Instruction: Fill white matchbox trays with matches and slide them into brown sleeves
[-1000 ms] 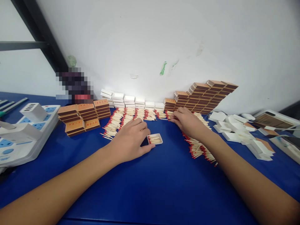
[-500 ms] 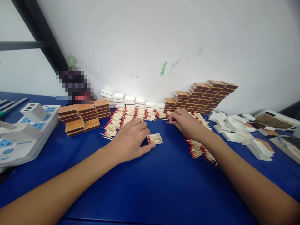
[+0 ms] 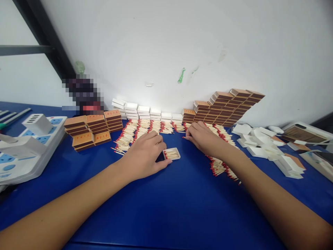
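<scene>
My left hand (image 3: 145, 154) lies on the table with its thumb and fingers around the left end of a small white matchbox tray (image 3: 178, 155), steadying it. Several red-tipped matches (image 3: 171, 154) lie inside that tray. To its right, my right hand (image 3: 204, 139) is closed in a pinch, and the red head of a match (image 3: 184, 137) pokes out at its fingertips. Loose match piles (image 3: 142, 130) spread in rows behind my left hand. Another pile of matches (image 3: 218, 166) lies beneath and beside my right wrist, partly covered by it.
Closed brown matchboxes (image 3: 223, 109) are stacked at the back right, with a smaller stack of matchboxes (image 3: 95, 126) at left. White trays (image 3: 144, 111) line the wall. Loose white box parts (image 3: 267, 142) lie at right, a power strip (image 3: 49, 139) at left, all on the blue table (image 3: 179, 208).
My right hand has shifted slightly left toward the tray, with the match head at its fingertips. My left hand and the tray have stayed in place.
</scene>
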Tool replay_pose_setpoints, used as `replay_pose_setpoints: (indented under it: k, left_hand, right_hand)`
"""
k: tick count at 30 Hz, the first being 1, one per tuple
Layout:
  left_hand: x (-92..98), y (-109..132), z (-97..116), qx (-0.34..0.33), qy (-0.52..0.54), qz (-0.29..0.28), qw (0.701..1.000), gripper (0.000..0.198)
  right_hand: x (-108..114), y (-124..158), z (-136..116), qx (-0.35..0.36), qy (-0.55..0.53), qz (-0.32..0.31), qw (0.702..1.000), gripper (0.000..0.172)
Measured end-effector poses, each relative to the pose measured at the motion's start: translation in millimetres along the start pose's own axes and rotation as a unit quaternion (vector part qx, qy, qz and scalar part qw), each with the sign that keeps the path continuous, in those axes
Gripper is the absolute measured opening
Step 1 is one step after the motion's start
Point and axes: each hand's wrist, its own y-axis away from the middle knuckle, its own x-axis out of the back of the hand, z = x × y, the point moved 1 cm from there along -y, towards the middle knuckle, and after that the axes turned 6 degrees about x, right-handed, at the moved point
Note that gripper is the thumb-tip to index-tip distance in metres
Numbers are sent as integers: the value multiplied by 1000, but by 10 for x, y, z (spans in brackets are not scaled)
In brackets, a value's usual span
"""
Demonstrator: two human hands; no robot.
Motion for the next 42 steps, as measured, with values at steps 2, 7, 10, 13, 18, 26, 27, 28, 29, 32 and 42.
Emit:
replay_pose_setpoints:
  k: [2, 7, 10, 13, 18, 26, 27, 28, 29, 32, 42]
  left_hand:
    - [1, -6, 2, -2, -2, 2, 1000, 32]
    - [6, -16, -1, -2, -3, 5, 1000, 32]
    - [2, -13, -3, 0, -2, 4, 1000, 32]
    - [-3, -14, -1, -3, 2, 1, 1000, 31]
    - [2, -22, 11, -4, -6, -6, 1000, 29]
    - [11, -22, 6, 1, 2, -1, 1000, 30]
    - [9, -19, 5, -1, 4, 2, 1000, 30]
    - [6, -15, 4, -2, 5, 4, 1000, 31]
    - [4, -12, 4, -4, 6, 7, 1000, 31]
    - [-3, -9, 4, -8, 9, 11, 1000, 31]
    - [-9, -11, -1, -8, 12, 13, 1000, 30]
  right_hand:
    - [-4, -4, -2, 0, 8, -4, 1000, 28]
    - [58, 0, -122, 11, 20, 6, 1000, 28]
    - [187, 20, -352, 46, -8, 51, 998, 27]
    - [301, 34, -653, 95, -22, 75, 992, 25]
    - [249, 5, -947, 137, 33, 57, 988, 23]
    - [236, -12, -751, 105, -18, 103, 989, 18]
    - [240, -10, -669, 82, -17, 116, 990, 17]
    - [234, -9, -576, 54, -10, 127, 990, 16]
    - [217, -10, -476, 26, 2, 136, 990, 14]
    - [110, -23, -202, -23, 24, 134, 990, 13]
    - [-69, -89, -6, -23, -31, 109, 993, 24]
